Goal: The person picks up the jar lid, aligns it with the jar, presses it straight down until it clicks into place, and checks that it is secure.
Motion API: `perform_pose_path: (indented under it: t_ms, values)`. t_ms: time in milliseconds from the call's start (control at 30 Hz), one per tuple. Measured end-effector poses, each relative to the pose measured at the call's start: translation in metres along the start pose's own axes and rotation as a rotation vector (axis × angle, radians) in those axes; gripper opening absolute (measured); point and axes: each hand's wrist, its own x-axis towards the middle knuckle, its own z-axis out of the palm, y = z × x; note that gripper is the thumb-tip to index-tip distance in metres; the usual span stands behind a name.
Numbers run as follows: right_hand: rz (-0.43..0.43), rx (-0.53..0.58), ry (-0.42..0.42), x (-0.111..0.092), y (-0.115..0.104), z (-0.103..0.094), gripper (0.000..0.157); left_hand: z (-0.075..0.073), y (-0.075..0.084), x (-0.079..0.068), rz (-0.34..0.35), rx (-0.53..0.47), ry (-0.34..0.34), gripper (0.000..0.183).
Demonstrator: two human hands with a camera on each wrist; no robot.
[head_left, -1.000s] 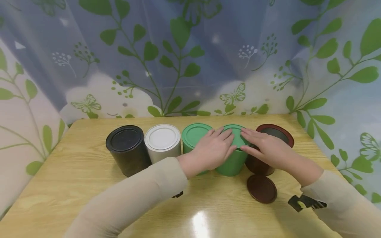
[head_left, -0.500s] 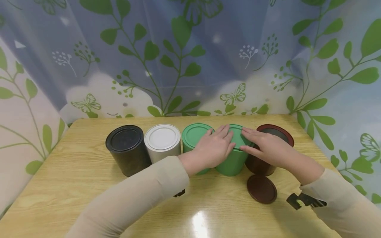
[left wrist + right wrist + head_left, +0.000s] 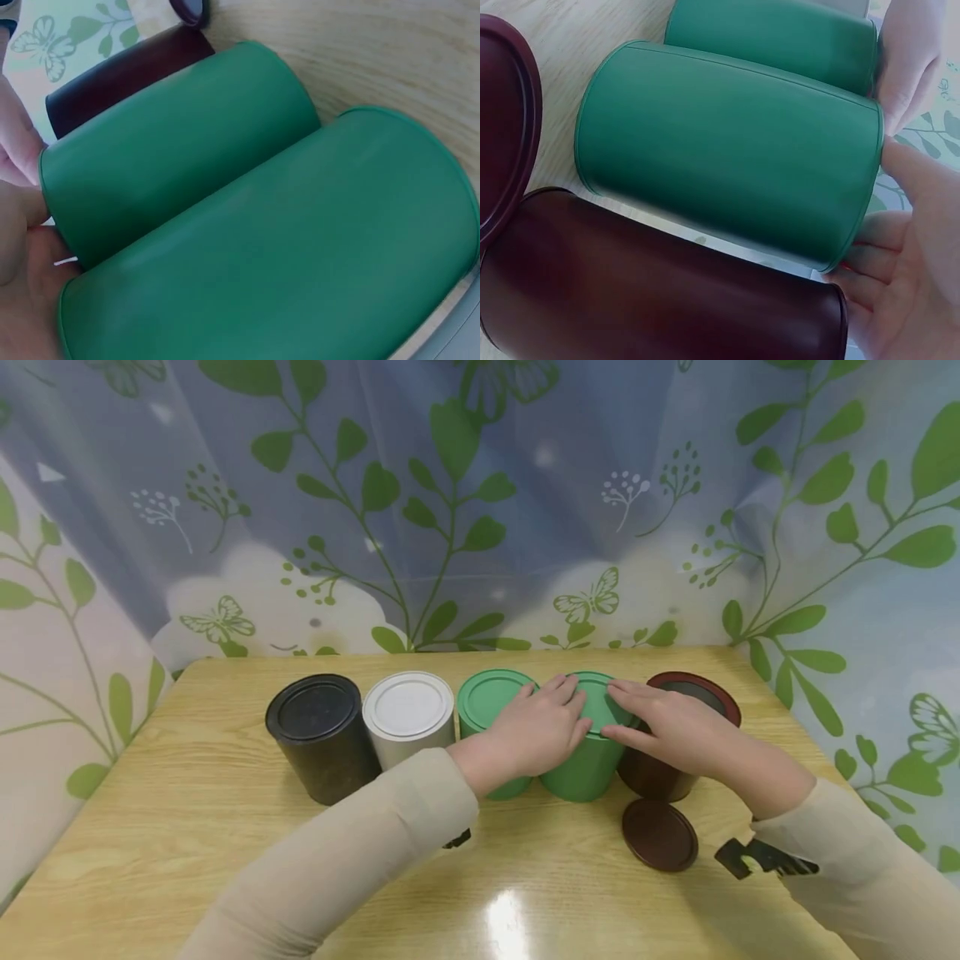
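Observation:
Both hands rest on the lid (image 3: 598, 702) of the right-hand green can (image 3: 577, 772). My left hand (image 3: 528, 731) comes in from the left, its fingers laid over the lid's left side, the wrist above the other green can (image 3: 486, 693). From the right, my right hand (image 3: 678, 731) reaches across the dark brown can (image 3: 654, 777) and lays its fingers on the lid's right side. That brown can has no lid on, and its dark inside shows within a reddish rim. A round brown lid (image 3: 660, 835) leans or lies at its foot.
Left of the green cans stand a white can (image 3: 408, 706) and a black can (image 3: 322, 760), both lidded. The cans form a row on a wooden table (image 3: 187, 827). Behind the table hangs a leaf-patterned curtain (image 3: 480, 510).
The left hand's fingers have shifted very slightly on the green lid. Both hands stay on it, and the cans and the loose brown lid keep their places.

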Motion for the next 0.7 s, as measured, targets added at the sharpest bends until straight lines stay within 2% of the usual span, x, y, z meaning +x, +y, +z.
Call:
perform_pose_path:
  t_ms: [267, 433, 700]
  values:
    - [0.029, 0.057, -0.056, 0.003, -0.006, -0.007, 0.067, -0.014, 0.000, 0.004, -0.025, 0.015, -0.099, 0.053]
    - [0.009, 0.029, -0.089, 0.008, -0.013, -0.015, 0.062, -0.020, 0.002, 0.009, -0.060, -0.023, -0.162, 0.052]
    - [-0.002, -0.044, -0.116, 0.008, -0.014, -0.015, 0.058, -0.011, -0.005, 0.008, -0.036, -0.146, -0.148, 0.049]
